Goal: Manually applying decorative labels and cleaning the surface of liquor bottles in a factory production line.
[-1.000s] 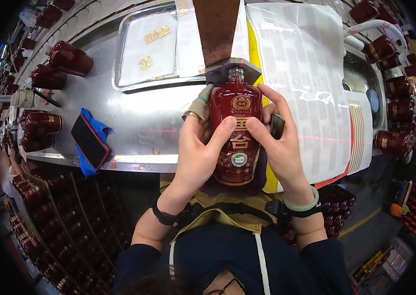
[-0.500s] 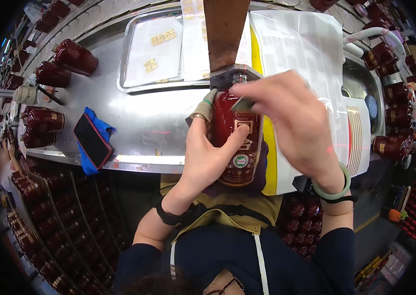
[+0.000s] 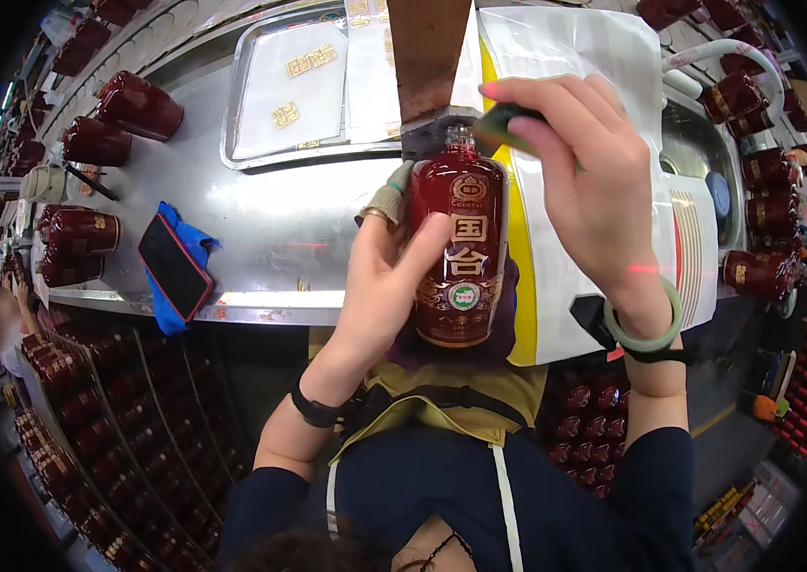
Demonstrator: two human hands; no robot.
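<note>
A dark red glass bottle (image 3: 470,257) with gold lettering and a round green-and-white emblem lies with its clear neck pointing away from me. Its far end is by a wooden post. My left hand (image 3: 375,276) grips its left side, thumb resting on the front by the upper gold character. A cloth finger cover (image 3: 386,202) sits on a left finger. Over the bottle's right shoulder, apart from the glass, my right hand (image 3: 589,162) pinches a small dark green pad-like piece (image 3: 504,119). Motion smears this piece, so its kind is unclear.
A metal tray (image 3: 234,124) with gold stickers on white sheets lies at the far left. The wooden post (image 3: 430,57) rises beyond the bottle. A phone (image 3: 175,265) rests on blue cloth. More red bottles (image 3: 141,105) stand left; a sink (image 3: 699,143) is at right.
My right hand has lifted up and away from the bottle's shoulder, uncovering its front. My left thumb has moved up and left across the label.
</note>
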